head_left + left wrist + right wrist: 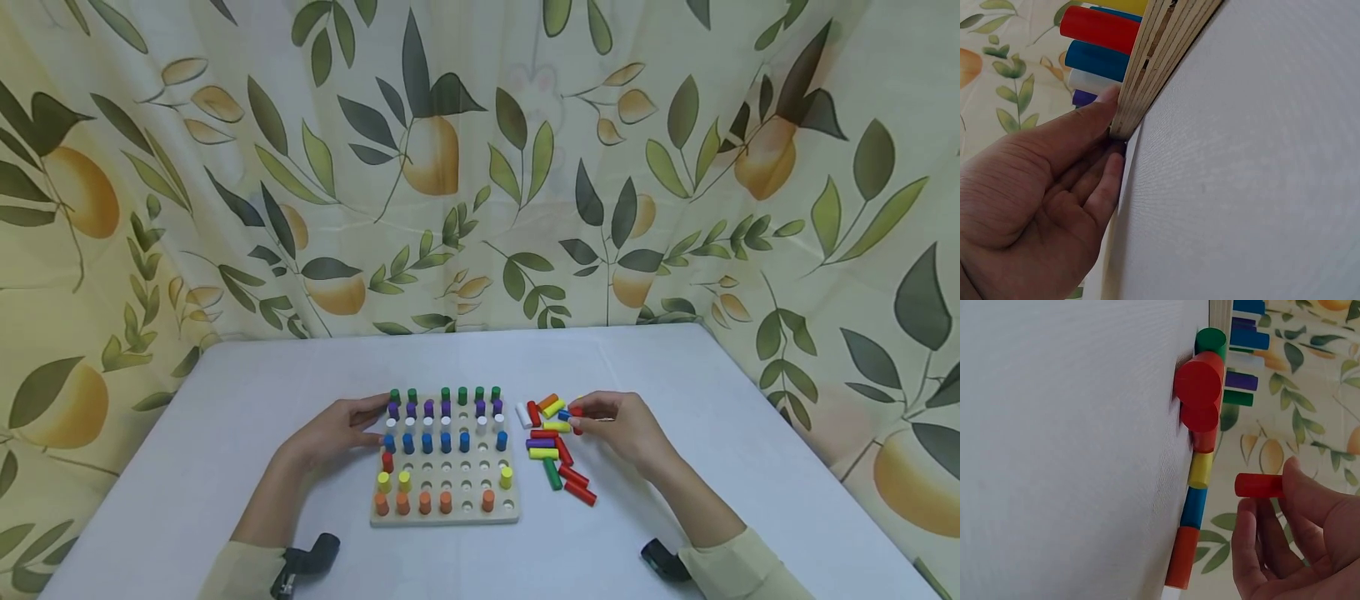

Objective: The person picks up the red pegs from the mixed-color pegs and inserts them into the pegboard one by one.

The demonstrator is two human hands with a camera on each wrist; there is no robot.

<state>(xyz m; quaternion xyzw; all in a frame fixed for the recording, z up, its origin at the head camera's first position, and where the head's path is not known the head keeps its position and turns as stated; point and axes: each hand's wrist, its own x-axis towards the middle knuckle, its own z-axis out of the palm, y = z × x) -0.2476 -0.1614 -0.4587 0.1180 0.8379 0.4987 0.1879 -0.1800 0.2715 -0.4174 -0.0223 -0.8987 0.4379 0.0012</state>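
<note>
A wooden pegboard lies on the table, with rows of green, purple, white, blue, red, yellow and orange pegs standing in its holes. The red row holds a single peg at its left end. My left hand holds the board's left edge near the back corner, thumb against the edge in the left wrist view. My right hand pinches a red peg between thumb and fingers. It hovers at the right side of a pile of loose pegs, apart from the board.
Loose pegs lie right of the board: several red ones, a green one, a purple one, yellow ones, a white one, an orange one and a blue one. A patterned curtain hangs behind the white table.
</note>
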